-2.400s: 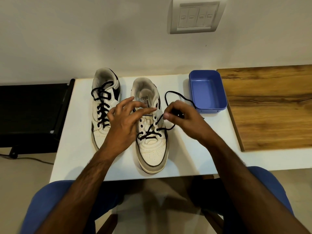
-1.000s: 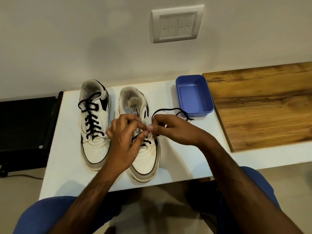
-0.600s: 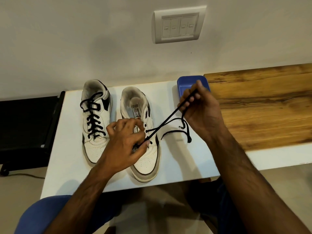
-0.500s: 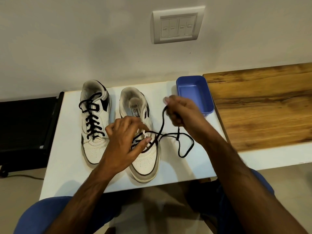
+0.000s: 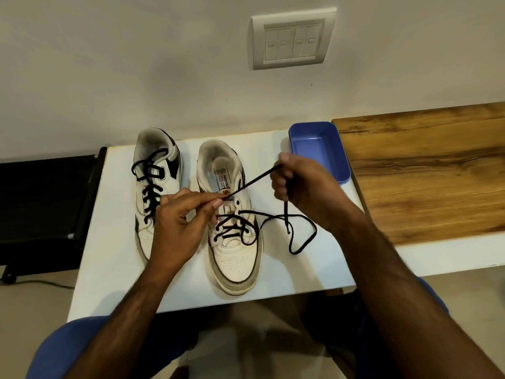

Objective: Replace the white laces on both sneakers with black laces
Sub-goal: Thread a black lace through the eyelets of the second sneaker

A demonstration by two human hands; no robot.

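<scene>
Both hands are seen at work over the right sneaker (image 5: pixel 235 242). A taut stretch of black lace (image 5: pixel 252 180) is pinched between thumb and forefinger of the left hand (image 5: pixel 180 222), just above the upper eyelets. The far end of that stretch is gripped in the curled fingers of the right hand (image 5: pixel 303 187), and a loose tail is let fall from under the palm. A slack loop of the lace is laid on the white tabletop (image 5: pixel 114 242) beside the shoe. The lower eyelets are seen crossed in black; the top ones are left open. The toe of the left sneaker (image 5: pixel 155 192) is partly hidden by the left hand, though black lacing is shown up its tongue. Further back, a blue tray (image 5: pixel 338 160) is partly covered by the right hand, with a wooden board (image 5: pixel 431 170) set beside it. On the wall, a switch plate (image 5: pixel 291 38) is mounted.
</scene>
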